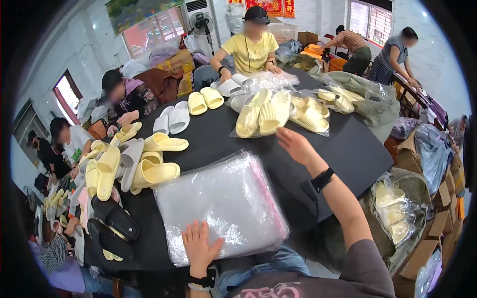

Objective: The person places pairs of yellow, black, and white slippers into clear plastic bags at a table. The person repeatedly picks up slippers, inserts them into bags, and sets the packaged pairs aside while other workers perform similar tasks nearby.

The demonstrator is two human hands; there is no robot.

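The right hand [294,144], fingers spread and empty, was stretched toward bagged yellow slippers [261,115] just beyond it; the left hand [200,247] was pressed flat on the clear bag stack [223,203], nearer the body.

bare tabletop [223,141] centre, slipper pile [129,166] crowding left

White walls [318,15], barred windows [370,20]

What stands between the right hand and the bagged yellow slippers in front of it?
Nothing visible. The right hand reaches open over bare black table, just short of the bagged yellow slippers. The left hand rests flat on the stack of clear plastic bags.
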